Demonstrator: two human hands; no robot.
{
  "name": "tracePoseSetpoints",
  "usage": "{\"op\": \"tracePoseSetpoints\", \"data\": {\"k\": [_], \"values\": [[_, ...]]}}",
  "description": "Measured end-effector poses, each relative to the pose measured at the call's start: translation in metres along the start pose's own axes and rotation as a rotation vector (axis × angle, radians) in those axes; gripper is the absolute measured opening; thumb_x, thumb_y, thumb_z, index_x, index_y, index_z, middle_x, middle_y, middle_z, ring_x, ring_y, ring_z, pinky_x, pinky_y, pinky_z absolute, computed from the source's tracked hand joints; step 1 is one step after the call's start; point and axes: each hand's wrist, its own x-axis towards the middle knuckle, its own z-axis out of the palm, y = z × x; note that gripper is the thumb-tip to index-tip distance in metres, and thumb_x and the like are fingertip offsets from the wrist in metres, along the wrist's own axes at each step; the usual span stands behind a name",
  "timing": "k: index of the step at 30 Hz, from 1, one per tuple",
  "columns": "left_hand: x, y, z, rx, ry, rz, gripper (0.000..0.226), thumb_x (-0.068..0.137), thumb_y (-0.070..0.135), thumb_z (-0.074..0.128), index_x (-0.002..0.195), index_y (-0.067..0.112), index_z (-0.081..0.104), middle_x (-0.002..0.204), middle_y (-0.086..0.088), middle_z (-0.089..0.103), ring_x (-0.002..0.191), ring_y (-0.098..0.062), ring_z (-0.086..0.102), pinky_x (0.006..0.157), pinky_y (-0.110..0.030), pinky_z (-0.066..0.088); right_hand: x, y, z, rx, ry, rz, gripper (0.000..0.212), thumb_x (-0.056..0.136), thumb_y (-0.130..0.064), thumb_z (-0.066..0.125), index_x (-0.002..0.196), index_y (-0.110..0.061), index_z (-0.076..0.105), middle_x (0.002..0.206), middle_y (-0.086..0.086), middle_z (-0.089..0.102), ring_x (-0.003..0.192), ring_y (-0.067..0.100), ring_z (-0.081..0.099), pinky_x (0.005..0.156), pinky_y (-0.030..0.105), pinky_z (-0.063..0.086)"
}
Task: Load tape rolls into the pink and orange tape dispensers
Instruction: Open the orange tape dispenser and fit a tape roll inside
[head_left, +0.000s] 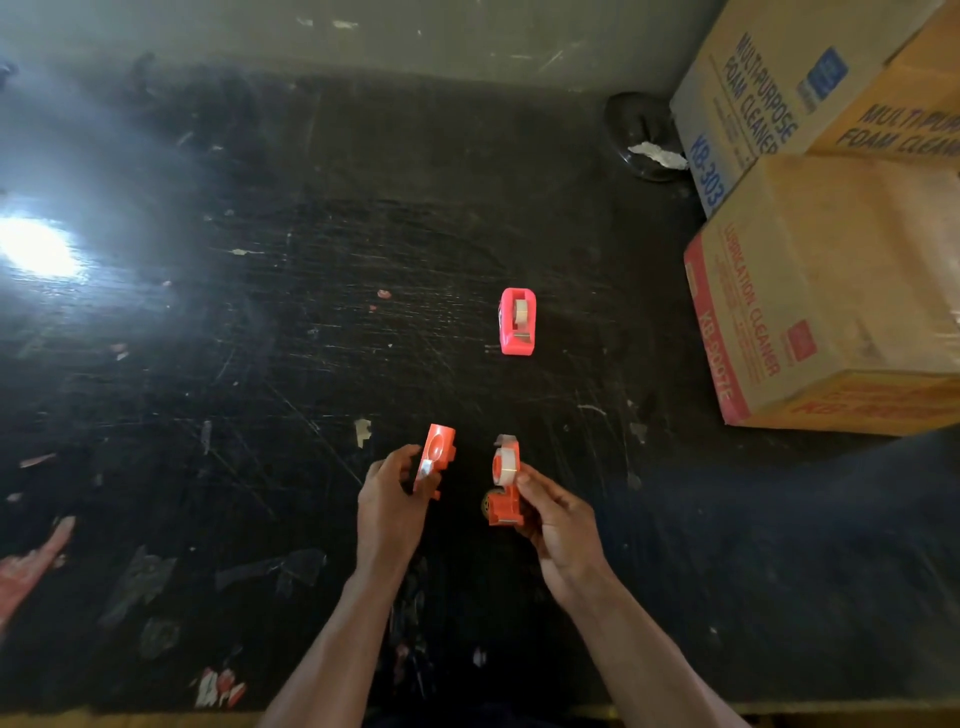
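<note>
The pink dispenser (517, 322) stands on the black table, right of centre, with a pale tape roll seated in it. The orange dispenser is apart in two halves, both held above the table. My left hand (389, 499) grips one orange half (435, 457), its round hollow facing up. My right hand (558, 525) grips the other orange half (505, 506), and a whitish tape roll (505, 466) sits in that half. A gap of about a hand's width separates the two halves.
Stacked cardboard boxes (831, 291) fill the right side of the scratched black table (260, 364). A dark round object with a white scrap (647, 137) lies at the back beside them. Glare from a light (36, 249) whitens the left. Tape scraps dot the surface.
</note>
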Motion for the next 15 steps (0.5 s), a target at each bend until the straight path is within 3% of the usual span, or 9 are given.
{"op": "tracePoseSetpoints", "data": {"k": [2,7,10,15], "values": [[0.0006,0.0004,0.0025,0.061,-0.002,0.043,0.045,0.096,0.020,0.068,0.140,0.023,0.056,0.125,0.000,0.060,0.097,-0.006,0.063,0.071,-0.010,0.044,-0.0003,-0.0002,0.0006,-0.004,-0.002,-0.011,0.024,0.092,-0.018,0.072,0.116,-0.019,0.075,0.109,0.001,0.080,0.109,0.020,0.071,0.096,0.040,0.054],[0.0052,-0.0082,0.0091,0.201,-0.039,0.074,0.054,0.096,0.018,0.068,0.146,0.022,0.049,0.120,-0.001,0.061,0.090,-0.010,0.068,0.079,-0.023,0.055,-0.0001,0.0002,0.0019,-0.040,-0.013,-0.026,0.024,0.092,-0.021,0.073,0.115,-0.022,0.075,0.106,-0.003,0.080,0.109,0.018,0.071,0.102,0.043,0.052],[0.0060,-0.0077,0.0102,0.252,-0.038,0.108,0.059,0.095,0.019,0.068,0.149,0.023,0.045,0.119,-0.003,0.062,0.096,-0.013,0.067,0.083,-0.027,0.056,0.0007,0.0000,0.0011,-0.044,-0.016,-0.028,0.025,0.092,-0.021,0.072,0.117,-0.021,0.074,0.110,-0.002,0.080,0.109,0.017,0.072,0.102,0.042,0.052],[0.0023,-0.0037,0.0075,0.238,-0.062,0.143,0.057,0.096,0.020,0.067,0.148,0.032,0.046,0.108,-0.001,0.060,0.091,-0.012,0.064,0.076,-0.026,0.052,0.0013,0.0008,0.0004,-0.062,-0.011,-0.029,0.026,0.091,-0.023,0.073,0.117,-0.023,0.074,0.110,-0.003,0.079,0.111,0.018,0.070,0.107,0.047,0.049]]}}
